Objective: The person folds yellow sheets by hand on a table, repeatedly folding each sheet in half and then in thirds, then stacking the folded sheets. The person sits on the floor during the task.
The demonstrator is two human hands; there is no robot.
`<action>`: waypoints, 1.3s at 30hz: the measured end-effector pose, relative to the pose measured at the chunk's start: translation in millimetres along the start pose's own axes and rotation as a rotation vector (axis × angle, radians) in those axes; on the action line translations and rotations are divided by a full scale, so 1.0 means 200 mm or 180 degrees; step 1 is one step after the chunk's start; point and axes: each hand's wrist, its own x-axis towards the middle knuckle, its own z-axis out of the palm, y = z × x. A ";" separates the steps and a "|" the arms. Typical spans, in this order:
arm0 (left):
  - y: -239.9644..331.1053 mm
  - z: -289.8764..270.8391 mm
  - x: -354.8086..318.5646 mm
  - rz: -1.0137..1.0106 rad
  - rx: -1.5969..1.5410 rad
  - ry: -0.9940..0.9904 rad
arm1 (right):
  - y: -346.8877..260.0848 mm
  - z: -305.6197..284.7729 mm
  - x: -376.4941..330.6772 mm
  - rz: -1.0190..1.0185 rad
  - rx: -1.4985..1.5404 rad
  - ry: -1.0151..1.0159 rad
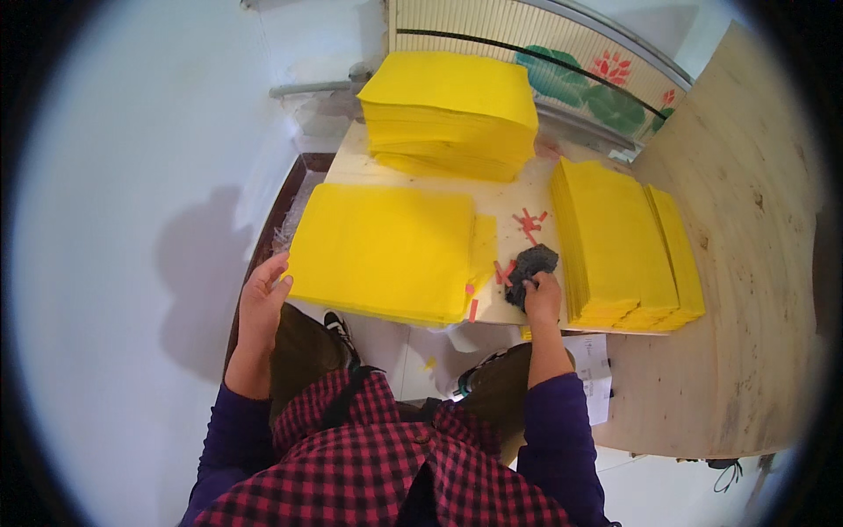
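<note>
A low stack of yellow cloth-like sheets (382, 250) lies in front of me on the wooden table. At its left edge is my left hand (262, 299), thumb apart from the fingers, fingertips by the stack's near-left corner. My right hand (543, 297) has its fingers closed on a dark grey, crumpled lump (534, 261), perhaps a rag, which rests on the table; its exact kind does not show. Small red strips (529, 223) lie scattered beside the lump, and a few more sit at the stack's right edge.
A taller yellow stack (448, 110) stands at the back. More yellow stacks (606, 246) fill the table's right side, next to a large wooden board (729, 263). Behind is a slatted panel (457, 22) with painted flowers. A white wall (114, 220) rises at left.
</note>
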 end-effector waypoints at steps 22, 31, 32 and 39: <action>-0.15 0.04 -0.08 -0.0313 0.0287 -0.0413 | 0.02 0.02 0.02 0.0486 -0.0185 0.0096; -0.39 0.15 0.13 0.0625 0.1602 -0.0554 | -0.15 -0.11 0.00 0.0275 0.0878 0.1056; -0.40 0.13 0.16 0.0628 0.1587 -0.0498 | -0.19 -0.12 -0.01 0.0198 0.1037 0.0884; -0.40 -0.15 0.34 0.1127 0.2029 -0.0468 | -0.51 -0.07 -0.10 -0.1379 0.1530 -0.0284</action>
